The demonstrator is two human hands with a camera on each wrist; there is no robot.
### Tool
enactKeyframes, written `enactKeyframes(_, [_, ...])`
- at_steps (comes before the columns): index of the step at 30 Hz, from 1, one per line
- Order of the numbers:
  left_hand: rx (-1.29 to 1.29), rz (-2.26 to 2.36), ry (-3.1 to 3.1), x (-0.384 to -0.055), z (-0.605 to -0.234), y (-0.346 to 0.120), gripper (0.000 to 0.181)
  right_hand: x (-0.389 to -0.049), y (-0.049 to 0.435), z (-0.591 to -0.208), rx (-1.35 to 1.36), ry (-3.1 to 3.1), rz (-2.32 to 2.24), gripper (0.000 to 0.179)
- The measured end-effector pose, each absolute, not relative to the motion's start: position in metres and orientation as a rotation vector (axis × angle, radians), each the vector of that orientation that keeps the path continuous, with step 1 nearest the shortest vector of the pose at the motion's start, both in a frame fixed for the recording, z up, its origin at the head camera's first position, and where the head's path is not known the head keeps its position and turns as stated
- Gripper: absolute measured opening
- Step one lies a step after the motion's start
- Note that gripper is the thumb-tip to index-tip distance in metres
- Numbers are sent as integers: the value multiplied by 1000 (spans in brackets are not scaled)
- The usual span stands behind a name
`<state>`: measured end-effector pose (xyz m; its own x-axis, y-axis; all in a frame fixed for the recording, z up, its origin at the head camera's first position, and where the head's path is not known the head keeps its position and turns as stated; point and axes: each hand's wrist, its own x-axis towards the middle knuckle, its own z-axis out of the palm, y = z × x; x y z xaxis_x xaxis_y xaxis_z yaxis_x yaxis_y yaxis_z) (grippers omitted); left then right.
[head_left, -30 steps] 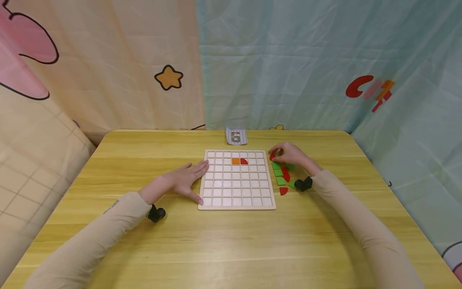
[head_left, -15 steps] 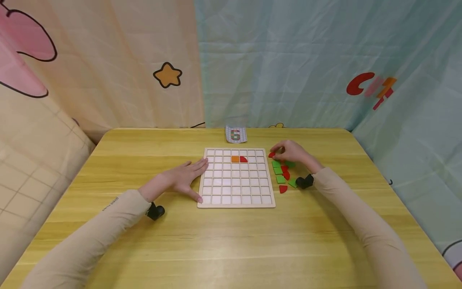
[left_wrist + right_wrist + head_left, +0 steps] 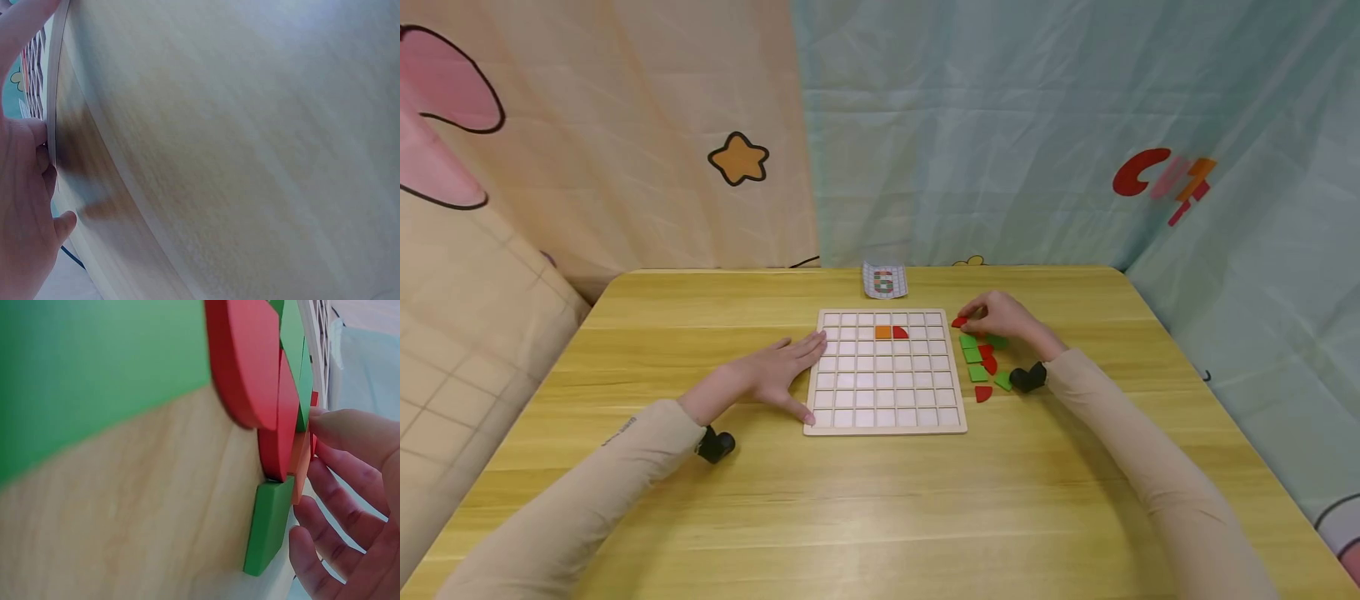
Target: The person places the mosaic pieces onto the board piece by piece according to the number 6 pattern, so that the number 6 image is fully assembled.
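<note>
The left hand (image 3: 777, 372) lay spread against the grid board (image 3: 883, 379); the right hand (image 3: 1002, 316) pinched a red piece (image 3: 958, 322), which a shallow grip risked dropping.

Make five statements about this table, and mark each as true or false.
1. The left hand touches the grid board. True.
2. The right hand pinches a red piece. True.
3. The grid board holds no pieces. False: an orange square and a red quarter circle lie in it.
4. Nothing lies beyond the grid board's far edge. False: a patterned card lies there.
5. The green pieces lie right of the grid board. True.
</note>
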<state>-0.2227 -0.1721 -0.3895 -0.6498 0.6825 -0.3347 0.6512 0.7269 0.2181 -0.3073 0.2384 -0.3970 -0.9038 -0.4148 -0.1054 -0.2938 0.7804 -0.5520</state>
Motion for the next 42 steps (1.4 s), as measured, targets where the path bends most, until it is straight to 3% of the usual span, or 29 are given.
enactKeyframes(42, [1019,94,2541,-220,-389,-171,123,-285,206,-378,-452,2956,-708,33])
